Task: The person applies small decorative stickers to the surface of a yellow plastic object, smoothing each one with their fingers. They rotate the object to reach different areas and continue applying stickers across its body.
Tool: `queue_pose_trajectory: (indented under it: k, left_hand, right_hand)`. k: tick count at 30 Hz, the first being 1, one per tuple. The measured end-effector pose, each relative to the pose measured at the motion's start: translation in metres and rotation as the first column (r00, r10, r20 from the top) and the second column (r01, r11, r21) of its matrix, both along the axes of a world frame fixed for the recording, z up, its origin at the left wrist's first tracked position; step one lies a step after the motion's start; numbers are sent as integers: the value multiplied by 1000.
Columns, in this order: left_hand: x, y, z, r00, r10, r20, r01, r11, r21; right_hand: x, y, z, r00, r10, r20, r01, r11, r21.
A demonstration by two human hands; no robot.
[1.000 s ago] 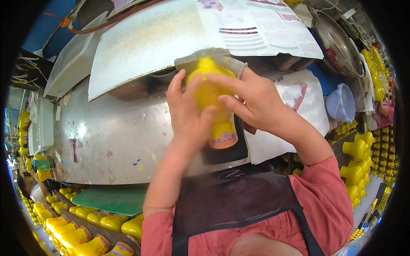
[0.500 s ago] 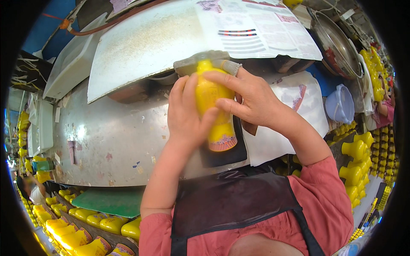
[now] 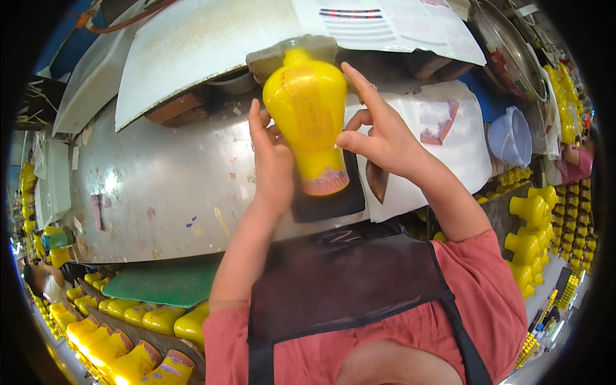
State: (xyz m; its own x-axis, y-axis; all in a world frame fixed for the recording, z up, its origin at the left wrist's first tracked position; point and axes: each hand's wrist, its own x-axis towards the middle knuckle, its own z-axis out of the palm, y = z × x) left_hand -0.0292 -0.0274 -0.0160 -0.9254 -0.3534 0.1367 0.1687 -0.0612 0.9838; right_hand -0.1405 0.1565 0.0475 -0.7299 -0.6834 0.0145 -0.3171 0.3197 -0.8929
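Observation:
A yellow vase (image 3: 308, 115) with a narrow neck lies on its back, its neck away from me. A faint printed panel marks its body, and a pink and lilac patterned band circles its foot. Beneath the neck is a grey cloth-like rest (image 3: 263, 63); a black pad (image 3: 327, 206) lies under the foot. My left hand (image 3: 273, 160) is along the vase's left side, one finger stretched upward, others partly hidden. At the right side, my right hand (image 3: 385, 131) has its index finger extended past the shoulder and its thumb at the vase's edge.
Right of the vase lies white paper (image 3: 404, 109) bearing a patterned decal strip (image 3: 441, 123), with a brown pointed piece (image 3: 376, 181) near it. Decal sheets (image 3: 385, 25) cover a white board (image 3: 205, 45). A lavender bucket (image 3: 511, 138) stands right; yellow vases (image 3: 536, 231) line both sides.
My hands have come off the front of the vase and spread to its two sides. The vase's body now shows uncovered. The whole view has shifted slightly.

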Motion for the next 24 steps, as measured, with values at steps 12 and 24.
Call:
queue_pose_trajectory:
  k: [12,24]
  left_hand:
    - [-8,6,-4,999,6,-33,-6,1000,8]
    - [-6,-2,-10,996,-89,-11,84,972,-218]
  right_hand:
    - [10,-4,-6,998,-40,46,39,999,22]
    - [7,-2,-18,992,6,123,8,993,-114]
